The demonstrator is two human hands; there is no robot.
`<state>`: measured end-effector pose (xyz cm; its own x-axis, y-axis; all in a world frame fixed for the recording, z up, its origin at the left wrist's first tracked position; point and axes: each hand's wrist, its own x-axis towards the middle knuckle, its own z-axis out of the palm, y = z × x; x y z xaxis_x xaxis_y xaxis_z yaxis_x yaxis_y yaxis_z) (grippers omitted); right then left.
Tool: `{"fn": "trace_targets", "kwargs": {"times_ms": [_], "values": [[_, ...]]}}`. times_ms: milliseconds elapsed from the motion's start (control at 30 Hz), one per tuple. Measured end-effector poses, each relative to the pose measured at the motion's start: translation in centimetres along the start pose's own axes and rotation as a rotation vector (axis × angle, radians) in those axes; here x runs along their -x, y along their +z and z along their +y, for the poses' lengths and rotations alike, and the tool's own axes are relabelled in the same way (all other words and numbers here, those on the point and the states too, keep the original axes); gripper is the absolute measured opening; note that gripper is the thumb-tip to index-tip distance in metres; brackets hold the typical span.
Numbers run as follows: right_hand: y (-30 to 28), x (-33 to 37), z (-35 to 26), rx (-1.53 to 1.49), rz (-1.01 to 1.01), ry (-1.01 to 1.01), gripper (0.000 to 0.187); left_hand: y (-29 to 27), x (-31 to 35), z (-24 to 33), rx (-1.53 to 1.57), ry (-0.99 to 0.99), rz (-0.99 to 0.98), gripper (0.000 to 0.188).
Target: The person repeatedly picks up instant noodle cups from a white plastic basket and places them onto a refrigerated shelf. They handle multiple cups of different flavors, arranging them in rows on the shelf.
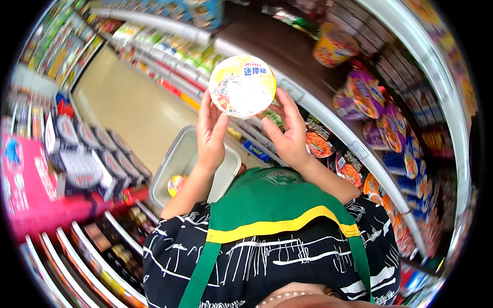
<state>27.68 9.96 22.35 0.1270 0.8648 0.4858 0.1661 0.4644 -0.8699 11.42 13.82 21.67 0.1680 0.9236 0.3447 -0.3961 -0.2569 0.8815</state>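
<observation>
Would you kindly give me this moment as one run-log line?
left hand: holds cup noodle | right hand: holds same cup | below: basket | right: shelf

One head-worn fisheye view looks steeply down a shop aisle, close over the apron (272,205); shelves (359,149) curve from twelve to four o'clock, floor (128,108) toward ten.

A long store shelf (328,110) with a pale front rail curves across the right of the view, its brown upper board bare in the middle. On that board, to the right of the bare stretch, stands a yellow instant noodle bowl (334,47), and below the rail purple-lidded noodle cups (367,92) and orange-lidded noodle cups (319,143) sit in rows. Left of the shelf, on the beige floor (123,108), rests a grey wire basket (185,164) with a small yellow cup (176,185) in it.
</observation>
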Motion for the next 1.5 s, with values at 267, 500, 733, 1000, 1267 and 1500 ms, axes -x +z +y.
{"fn": "trace_targets", "kwargs": {"times_ms": [267, 500, 733, 1000, 1267, 1500], "values": [[5.0, 3.7, 7.1, -0.241, -0.369, 0.439, 0.039, -4.2, 11.1, -2.9, -0.053, -0.227, 0.518, 0.045], [10.8, 7.7, 13.5, -0.048, -0.790, 0.446, 0.044, -6.9, 19.3, -7.0, -0.054, -0.426, 0.872, 0.049], [18.4, 11.4, 16.6, 0.155, -1.128, 0.536, 0.051, -10.7, 24.4, -9.6, -0.174, -0.539, 1.142, 0.045], [23.8, 13.8, 18.4, 0.365, -1.270, 0.401, 0.061, -15.9, 27.5, -12.4, -0.311, -0.626, 1.171, 0.035], [24.5, 14.2, 18.8, 0.468, -1.266, 0.404, 0.064, -16.9, 28.7, -13.3, -0.394, -0.733, 1.185, 0.049], [19.1, 12.4, 19.6, 0.324, -1.256, 0.557, 0.055, -15.2, 29.0, -10.1, -0.534, -0.754, 1.100, 0.063]]}}
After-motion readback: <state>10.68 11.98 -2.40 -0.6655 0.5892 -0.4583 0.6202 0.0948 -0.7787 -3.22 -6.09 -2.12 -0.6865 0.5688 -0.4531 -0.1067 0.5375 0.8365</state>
